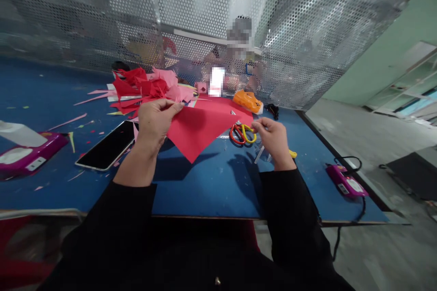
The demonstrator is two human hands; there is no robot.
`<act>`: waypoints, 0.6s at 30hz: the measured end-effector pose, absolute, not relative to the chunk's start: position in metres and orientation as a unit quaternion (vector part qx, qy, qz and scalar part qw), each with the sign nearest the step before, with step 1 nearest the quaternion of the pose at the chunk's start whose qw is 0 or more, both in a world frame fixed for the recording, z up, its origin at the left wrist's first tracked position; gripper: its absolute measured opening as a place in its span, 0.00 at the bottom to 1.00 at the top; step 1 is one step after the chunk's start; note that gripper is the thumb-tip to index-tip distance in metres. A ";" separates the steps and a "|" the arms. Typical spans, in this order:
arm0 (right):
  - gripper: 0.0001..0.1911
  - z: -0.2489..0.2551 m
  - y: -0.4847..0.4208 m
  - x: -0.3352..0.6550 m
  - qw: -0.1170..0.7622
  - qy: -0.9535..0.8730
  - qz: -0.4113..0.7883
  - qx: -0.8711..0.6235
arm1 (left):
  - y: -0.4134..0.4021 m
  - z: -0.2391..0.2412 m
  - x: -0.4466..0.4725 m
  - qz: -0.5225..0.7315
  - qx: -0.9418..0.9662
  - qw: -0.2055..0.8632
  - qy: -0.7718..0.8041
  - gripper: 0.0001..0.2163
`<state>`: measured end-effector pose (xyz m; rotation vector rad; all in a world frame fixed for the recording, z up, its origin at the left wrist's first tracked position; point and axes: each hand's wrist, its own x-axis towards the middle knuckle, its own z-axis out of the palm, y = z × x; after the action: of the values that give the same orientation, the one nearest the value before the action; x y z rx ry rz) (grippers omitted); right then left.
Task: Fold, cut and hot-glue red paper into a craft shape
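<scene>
A red sheet of paper [200, 132] hangs at a slant above the blue table, one corner pointing down towards me. My left hand [155, 120] pinches its upper left edge between thumb and fingers. To the right, my right hand [273, 138] is closed in a pinch near the paper's right end; whether its fingertips hold anything is unclear. Scissors [242, 134] with one red and one yellow handle lie just left of that hand. Behind the held sheet, more red paper [223, 102] lies on the table.
Red and pink paper scraps [146, 84] are heaped at the back left. A black-screened phone [107, 145] lies left of my left hand. An orange packet [247, 101], a purple power strip [346, 182] and another purple device [34, 154] sit around. A perforated silver screen [205, 4] stands behind.
</scene>
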<state>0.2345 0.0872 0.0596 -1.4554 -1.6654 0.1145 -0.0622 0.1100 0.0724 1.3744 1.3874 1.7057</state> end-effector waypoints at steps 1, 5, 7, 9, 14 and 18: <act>0.15 0.058 0.088 0.237 0.462 -0.654 0.034 -0.598 | 0.110 0.072 -0.063 0.636 0.507 0.272 0.515 0.08; 0.13 0.051 0.091 0.234 0.506 -0.623 -0.009 -0.596 | 0.111 0.071 -0.063 0.624 0.534 0.263 0.505 0.07; 0.13 0.050 0.092 0.225 0.512 -0.641 -0.021 -0.571 | 0.110 0.071 -0.061 0.609 0.556 0.263 0.501 0.07; 0.17 0.048 0.092 0.213 0.499 -0.674 -0.030 -0.544 | 0.108 0.072 -0.060 0.593 0.575 0.265 0.497 0.07; 0.17 0.045 0.087 0.192 0.407 -0.766 -0.071 -0.492 | 0.101 0.075 -0.055 0.554 0.627 0.278 0.472 0.08; 0.11 0.043 0.085 0.188 0.369 -0.796 -0.021 -0.480 | 0.098 0.077 -0.053 0.530 0.640 0.306 0.464 0.10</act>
<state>0.1878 0.0847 0.0432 -1.2314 -2.0417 -0.0541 -0.0530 0.0977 0.0773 1.6943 1.2293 1.4038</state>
